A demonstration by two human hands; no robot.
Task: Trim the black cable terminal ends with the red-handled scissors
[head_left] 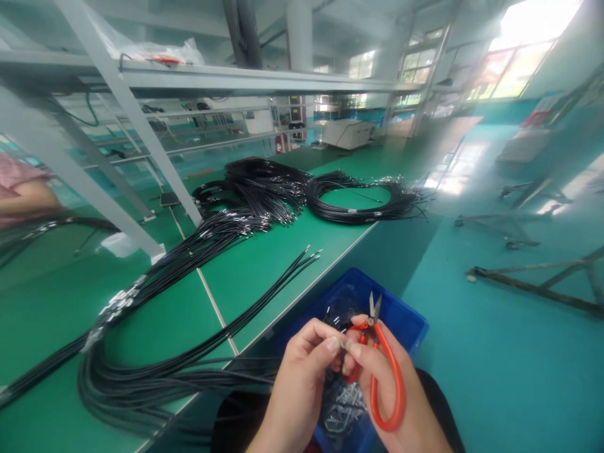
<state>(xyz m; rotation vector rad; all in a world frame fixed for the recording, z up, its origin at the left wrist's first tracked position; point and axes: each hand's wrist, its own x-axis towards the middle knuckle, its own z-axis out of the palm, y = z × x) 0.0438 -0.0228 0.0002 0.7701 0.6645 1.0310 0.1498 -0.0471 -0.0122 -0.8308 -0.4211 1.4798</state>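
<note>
My right hand (377,360) is closed on a pair of scissors (400,384) with red loop handles. Their short blades point up and away from me, slightly apart. Thumb and fingertips of my left hand (302,371) are pinched together, meeting the right fingertips over a small piece too hidden to name. Below both hands is a blue bin (415,324), with clear plastic and shiny silvery bits (342,409) inside. Several thin black cables (264,301) with metal tips curve along the bench to the left of my hands.
On the green bench (264,258) lie bundled black cables (264,189) and a coil (325,207). A grey shelf frame (136,126) rises at left. Another person's arm (31,195) shows at the far left. Wheeled stand legs (538,283) are on the right.
</note>
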